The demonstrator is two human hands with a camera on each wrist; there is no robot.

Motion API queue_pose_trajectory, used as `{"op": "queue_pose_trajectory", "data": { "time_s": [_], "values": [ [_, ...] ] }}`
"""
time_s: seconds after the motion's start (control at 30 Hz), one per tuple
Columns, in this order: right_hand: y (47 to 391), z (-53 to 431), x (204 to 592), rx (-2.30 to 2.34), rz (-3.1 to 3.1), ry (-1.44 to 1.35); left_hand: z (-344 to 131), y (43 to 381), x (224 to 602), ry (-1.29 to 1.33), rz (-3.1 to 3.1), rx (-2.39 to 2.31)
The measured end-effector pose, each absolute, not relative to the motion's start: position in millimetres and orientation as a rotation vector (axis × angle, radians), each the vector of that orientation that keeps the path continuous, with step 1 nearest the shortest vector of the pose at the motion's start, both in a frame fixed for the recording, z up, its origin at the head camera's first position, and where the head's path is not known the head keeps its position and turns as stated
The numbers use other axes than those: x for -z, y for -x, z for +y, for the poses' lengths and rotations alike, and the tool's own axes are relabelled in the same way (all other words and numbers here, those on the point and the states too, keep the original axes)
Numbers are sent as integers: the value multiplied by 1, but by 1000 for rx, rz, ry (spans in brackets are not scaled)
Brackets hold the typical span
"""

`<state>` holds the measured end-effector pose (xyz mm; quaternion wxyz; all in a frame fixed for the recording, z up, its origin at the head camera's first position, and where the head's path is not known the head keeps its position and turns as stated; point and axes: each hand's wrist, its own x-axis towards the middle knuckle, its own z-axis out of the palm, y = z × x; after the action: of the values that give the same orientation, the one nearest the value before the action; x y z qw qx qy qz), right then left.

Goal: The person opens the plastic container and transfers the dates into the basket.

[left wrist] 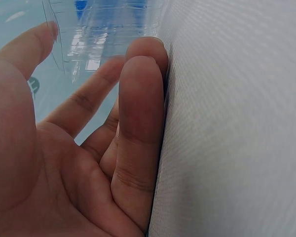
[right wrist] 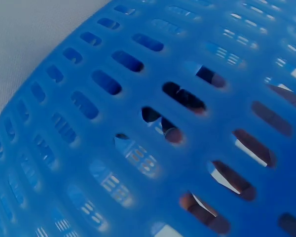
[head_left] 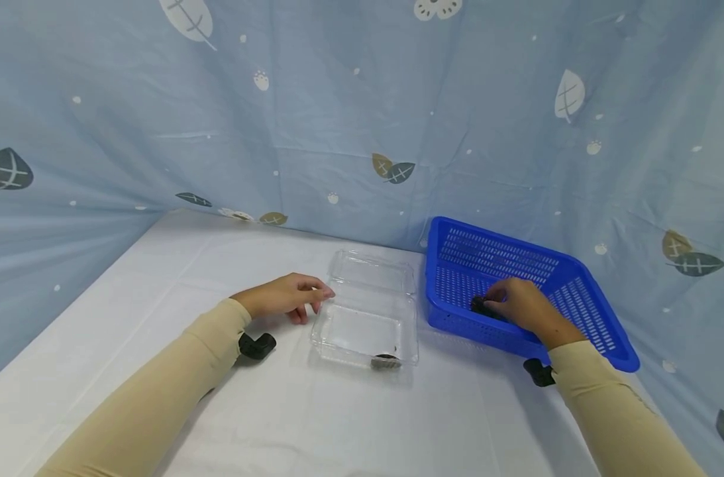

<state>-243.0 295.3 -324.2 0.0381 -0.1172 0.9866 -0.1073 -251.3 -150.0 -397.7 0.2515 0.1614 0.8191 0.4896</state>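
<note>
A hinged clear plastic box [head_left: 364, 324] lies with its lid [head_left: 370, 270] folded back. One small dark brown piece [head_left: 385, 362] rests inside against its front wall. My left hand [head_left: 291, 296] is at the box's left side, thumb and fingertips at the rim with the fingers loosely extended; the left wrist view shows the lower fingers [left wrist: 140, 108] along the white cloth. Inside a blue basket [head_left: 487, 315], my right hand [head_left: 517, 303] pinches a dark, rough-looking lump [head_left: 483, 307] whose kind I cannot tell. Dark parts and fingertips show through the basket's slots in the right wrist view.
White cloth [head_left: 266, 411] covers the table. A blue curtain with a leaf print [head_left: 338, 119] hangs behind and along the sides. The basket stands at the back right, close to the curtain, with the plastic box to its left.
</note>
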Motion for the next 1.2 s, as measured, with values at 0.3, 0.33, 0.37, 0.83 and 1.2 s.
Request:
{"op": "queue_pose_trajectory", "data": {
  "time_s": [0.3, 0.33, 0.37, 0.83, 1.2],
  "values": [
    [246, 294, 328, 310, 3015, 340, -151, 251, 397, -454, 2228, -1336],
    [246, 294, 327, 311, 3018, 337, -151, 251, 397, -452, 2228, -1336],
    [246, 293, 327, 311, 3022, 335, -151, 251, 397, -451, 2225, -1337],
    [215, 251, 302, 637, 3232, 710, -150, 251, 397, -444, 2239, -1323],
    [177, 192, 306, 685, 3126, 1151, -150, 251, 397, -444, 2236, -1329]
  ]
}}
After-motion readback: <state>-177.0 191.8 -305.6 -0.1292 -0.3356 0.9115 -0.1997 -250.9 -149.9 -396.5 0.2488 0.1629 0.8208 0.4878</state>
